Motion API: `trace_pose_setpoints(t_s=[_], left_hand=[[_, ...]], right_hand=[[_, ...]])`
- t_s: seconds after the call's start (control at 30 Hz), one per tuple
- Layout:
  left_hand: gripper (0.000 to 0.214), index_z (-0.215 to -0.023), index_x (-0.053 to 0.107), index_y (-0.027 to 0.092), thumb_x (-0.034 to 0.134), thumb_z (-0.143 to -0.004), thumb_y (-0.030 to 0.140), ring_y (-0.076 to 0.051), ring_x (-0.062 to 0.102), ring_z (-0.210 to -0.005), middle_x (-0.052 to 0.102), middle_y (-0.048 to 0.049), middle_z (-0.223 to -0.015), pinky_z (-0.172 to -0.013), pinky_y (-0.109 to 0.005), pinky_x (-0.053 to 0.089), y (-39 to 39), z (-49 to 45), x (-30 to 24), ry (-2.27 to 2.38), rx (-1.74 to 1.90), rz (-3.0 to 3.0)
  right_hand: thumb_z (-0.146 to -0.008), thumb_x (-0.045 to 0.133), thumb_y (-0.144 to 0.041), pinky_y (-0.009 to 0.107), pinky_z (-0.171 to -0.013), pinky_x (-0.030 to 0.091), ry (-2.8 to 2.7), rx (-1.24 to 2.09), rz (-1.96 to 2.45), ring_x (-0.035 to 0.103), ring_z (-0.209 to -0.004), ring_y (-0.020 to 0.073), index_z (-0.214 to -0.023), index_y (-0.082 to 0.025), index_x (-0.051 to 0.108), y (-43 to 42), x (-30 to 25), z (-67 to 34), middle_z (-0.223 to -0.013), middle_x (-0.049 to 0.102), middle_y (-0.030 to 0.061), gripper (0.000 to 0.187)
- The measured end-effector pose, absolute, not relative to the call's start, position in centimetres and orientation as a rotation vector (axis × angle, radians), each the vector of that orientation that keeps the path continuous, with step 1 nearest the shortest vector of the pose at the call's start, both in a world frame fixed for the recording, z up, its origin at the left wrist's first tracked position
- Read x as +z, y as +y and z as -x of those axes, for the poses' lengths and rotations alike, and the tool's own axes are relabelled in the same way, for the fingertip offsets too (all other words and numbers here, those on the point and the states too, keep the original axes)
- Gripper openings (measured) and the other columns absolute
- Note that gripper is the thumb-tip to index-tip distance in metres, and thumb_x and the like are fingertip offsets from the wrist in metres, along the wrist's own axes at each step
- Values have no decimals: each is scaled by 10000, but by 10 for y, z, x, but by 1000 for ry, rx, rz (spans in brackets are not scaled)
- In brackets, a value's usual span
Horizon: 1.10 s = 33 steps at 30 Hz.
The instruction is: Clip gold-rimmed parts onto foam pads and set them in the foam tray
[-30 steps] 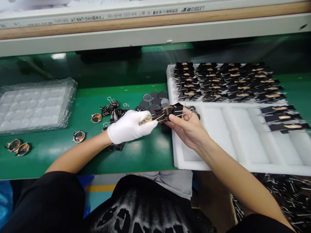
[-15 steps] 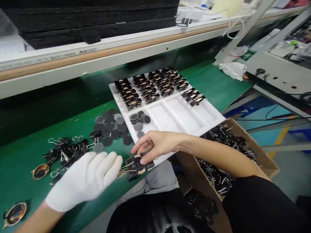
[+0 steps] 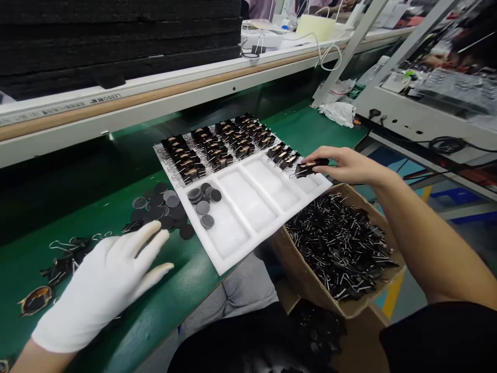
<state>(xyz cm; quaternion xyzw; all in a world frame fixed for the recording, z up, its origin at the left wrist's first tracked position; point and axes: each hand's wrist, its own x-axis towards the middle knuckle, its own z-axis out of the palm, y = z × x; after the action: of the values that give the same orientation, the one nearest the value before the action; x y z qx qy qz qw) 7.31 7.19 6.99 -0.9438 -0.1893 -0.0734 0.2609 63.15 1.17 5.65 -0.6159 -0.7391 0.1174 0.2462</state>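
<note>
My right hand [image 3: 345,167] is closed on a binder-clipped piece [image 3: 310,168], a thin tan-edged part with black binder clips on it. It holds this at the right side of the white tray [image 3: 219,264], beside a short row of similar clipped pieces [image 3: 284,155]. Whether the piece rests on the tray is unclear. My left hand [image 3: 104,274], in a white glove, is open with fingers spread above the green table. Close to it are loose binder clips [image 3: 70,254] and a heap of black and grey discs [image 3: 157,207].
More clipped pieces [image 3: 213,150] fill the tray's far compartments; several discs [image 3: 202,207] lie in a near one. Right of the tray stands a cardboard box [image 3: 298,269] of binder clips [image 3: 345,248]. A shelf edge [image 3: 171,85] crosses behind. A round tan-rimmed piece [image 3: 37,300] lies left.
My right hand has carried the clipped piece from the tray's near edge to its right side. My left hand has let go of the clip, opened and drawn left. The view has shifted.
</note>
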Motion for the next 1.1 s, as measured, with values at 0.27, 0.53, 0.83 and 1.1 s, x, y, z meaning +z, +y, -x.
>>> trace_pose_setpoints(t_s=[0.27,0.53,0.83,1.1], left_hand=[[307,-1241,652,178,565,-1008,359,-324,743,-837,693,-183,-1354,-649,-476,562,67,-68,73,-586,-156,2572],[412,-1320,639,398,542,-935,507,-397,736,-1028,655,-52,-1447,-770,-563,580,60,-13,65,-1150,-231,2604],[720,-1535,480,127,343,-970,552,-487,378,-1515,389,-262,-1628,-1185,-674,378,32,81,52,-1902,-193,2099],[678,-1531,456,79,371,-1022,518,-365,413,-1486,457,-246,-1563,-1210,-504,357,-22,148,38,-2144,-290,1677]], right_hand=[[-937,703,-325,368,-957,552,-2009,84,1736,730,-1054,222,-1029,-183,811,47,-12,-668,-1063,806,73,200],[-1000,560,-176,451,-832,398,-2079,-463,1757,631,-1114,329,-1082,-226,775,35,-5,-626,-1157,730,152,235],[-998,526,-66,426,-981,389,-2624,-388,892,677,-1005,225,-1117,-192,652,50,31,-404,-1100,742,87,215],[-975,557,-164,416,-760,397,-2764,-525,725,650,-843,297,-1028,-160,704,82,-3,-309,-952,707,125,156]])
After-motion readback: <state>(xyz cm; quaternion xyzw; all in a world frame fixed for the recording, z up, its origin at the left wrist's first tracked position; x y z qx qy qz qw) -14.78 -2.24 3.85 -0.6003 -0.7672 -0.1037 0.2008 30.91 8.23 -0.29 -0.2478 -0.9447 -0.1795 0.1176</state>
